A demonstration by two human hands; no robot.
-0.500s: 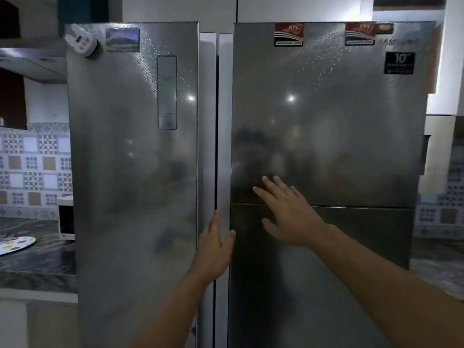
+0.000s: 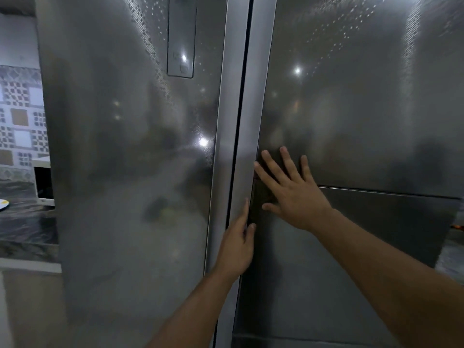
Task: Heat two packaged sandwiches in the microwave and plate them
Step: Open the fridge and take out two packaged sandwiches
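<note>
Closer to the fridge now: right hand (image 2: 293, 189) flat, fingers spread on the right door (image 2: 364, 109), left hand (image 2: 237, 243) fingertips hooked at its 9 o'clock edge, nothing held; doors shut, sandwiches unseen, everything left.

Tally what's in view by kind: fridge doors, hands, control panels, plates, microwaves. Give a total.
Fridge doors: 2, left door and right door
Hands: 2, left hand and right hand
Control panels: 1, control panel
Plates: 1, plate, only its edge shows
Microwaves: 1, microwave, partly hidden
Total: 7
</note>
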